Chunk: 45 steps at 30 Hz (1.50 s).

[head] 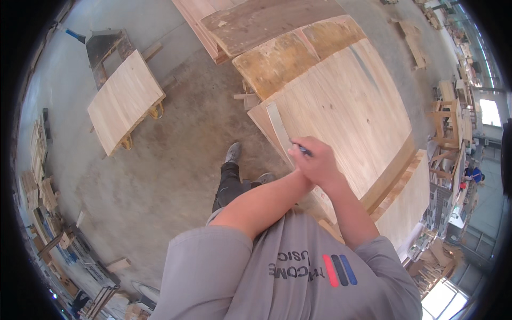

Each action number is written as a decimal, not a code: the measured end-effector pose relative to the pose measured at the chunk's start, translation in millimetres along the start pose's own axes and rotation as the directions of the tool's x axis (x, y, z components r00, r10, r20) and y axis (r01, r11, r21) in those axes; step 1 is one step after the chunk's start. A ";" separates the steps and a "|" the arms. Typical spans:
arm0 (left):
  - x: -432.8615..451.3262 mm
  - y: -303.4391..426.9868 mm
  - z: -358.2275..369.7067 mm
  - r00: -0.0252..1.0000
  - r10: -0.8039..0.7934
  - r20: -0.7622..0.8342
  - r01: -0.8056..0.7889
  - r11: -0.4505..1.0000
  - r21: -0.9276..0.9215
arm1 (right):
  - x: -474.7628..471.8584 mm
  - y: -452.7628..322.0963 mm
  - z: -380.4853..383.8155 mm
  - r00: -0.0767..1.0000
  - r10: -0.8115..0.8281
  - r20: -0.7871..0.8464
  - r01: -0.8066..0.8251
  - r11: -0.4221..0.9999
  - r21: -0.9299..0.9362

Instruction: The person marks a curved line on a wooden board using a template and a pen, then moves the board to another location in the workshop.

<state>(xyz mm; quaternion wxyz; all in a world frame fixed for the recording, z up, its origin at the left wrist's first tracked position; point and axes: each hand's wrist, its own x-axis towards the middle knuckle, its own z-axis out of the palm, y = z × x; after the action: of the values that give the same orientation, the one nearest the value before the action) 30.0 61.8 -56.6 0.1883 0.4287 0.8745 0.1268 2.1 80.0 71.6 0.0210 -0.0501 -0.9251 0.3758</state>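
Observation:
A slim dark pen or marker [303, 149] is gripped in my right hand [320, 158]. Its tip points at the near-left edge of a pale plywood sheet [344, 108] in front of me. Along that edge lies a long, narrow, whitish strip [279, 123], perhaps a straightedge. My left forearm crosses to the same spot. The left hand [301, 176] is mostly covered by the right hand and wrist, so its fingers cannot be made out. Small reddish marks [321, 194] show on a pale surface just below the hands.
Worn, stained boards [276, 60] lie beyond the plywood. Another panel [124, 104] rests on a yellow-and-black pallet truck [110, 48] at the left. Thick timber edges [390, 176] border the sheet on the right. Wood stacks [38, 148] line the far left.

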 end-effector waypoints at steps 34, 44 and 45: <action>22.5 -14.0 -75.7 0.777 0.104 0.620 -0.296 0.931 0.215 | -25.9 20.2 145.5 0.899 0.253 -0.358 -0.154 0.947 0.282; 36.2 -20.2 -68.5 0.716 0.230 0.659 -0.467 0.860 0.208 | -19.1 28.7 177.8 0.793 0.476 -0.380 -0.103 0.720 0.687; 38.9 -22.6 -66.2 0.704 0.221 0.674 -0.465 0.862 0.203 | -23.0 19.8 166.2 0.792 0.477 -0.380 -0.135 0.744 0.654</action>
<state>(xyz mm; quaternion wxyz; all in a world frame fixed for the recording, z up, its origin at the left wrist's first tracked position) -36.7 75.2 -14.5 0.3606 0.6305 0.6703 -0.1524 13.8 -23.5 -61.4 0.2226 -0.2992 -0.6940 0.6159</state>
